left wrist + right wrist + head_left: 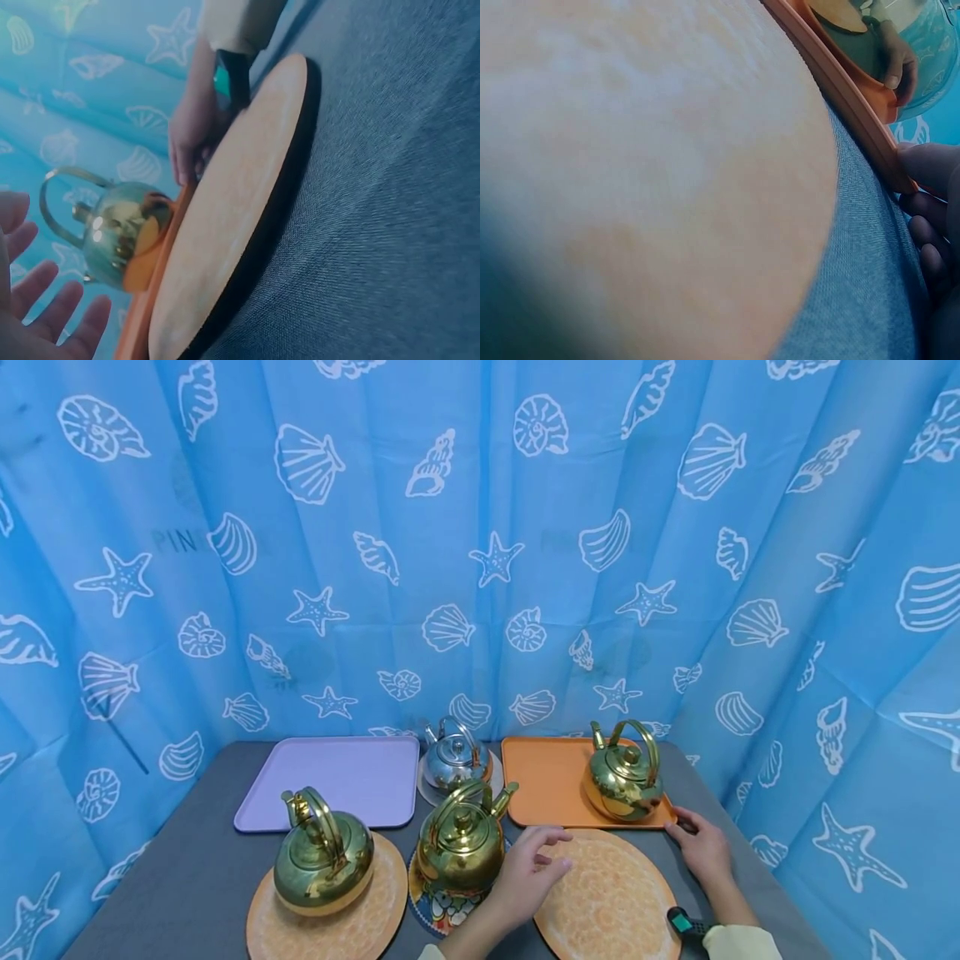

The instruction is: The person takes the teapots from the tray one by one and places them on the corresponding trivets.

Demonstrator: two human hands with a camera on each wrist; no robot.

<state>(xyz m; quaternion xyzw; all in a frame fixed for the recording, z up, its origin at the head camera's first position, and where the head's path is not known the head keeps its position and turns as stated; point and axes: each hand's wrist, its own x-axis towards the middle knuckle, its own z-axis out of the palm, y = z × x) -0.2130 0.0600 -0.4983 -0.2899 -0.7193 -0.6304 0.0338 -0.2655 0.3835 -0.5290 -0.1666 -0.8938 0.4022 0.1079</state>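
Note:
My right hand (703, 850) pinches the near right corner of the orange tray (543, 781), thumb on top and fingers curled below the rim in the right wrist view. On that tray's right side stands a brass-coloured kettle (624, 783), its hooped handle upright. My left hand (528, 878) hovers holding nothing, fingers spread and slightly bent, between a second brass kettle (461, 852) and the right round tan mat (611, 897). In the left wrist view, the tray's kettle (124, 232) appears beyond the left fingers (60, 315).
A third brass kettle (322, 864) stands on the left round mat (262, 935). Behind the middle kettle is a silver kettle (453, 762) on a pale round mat. A lilac tray (337, 781) lies at the back left. A blue shell-patterned curtain (480, 568) borders the grey table (187, 860).

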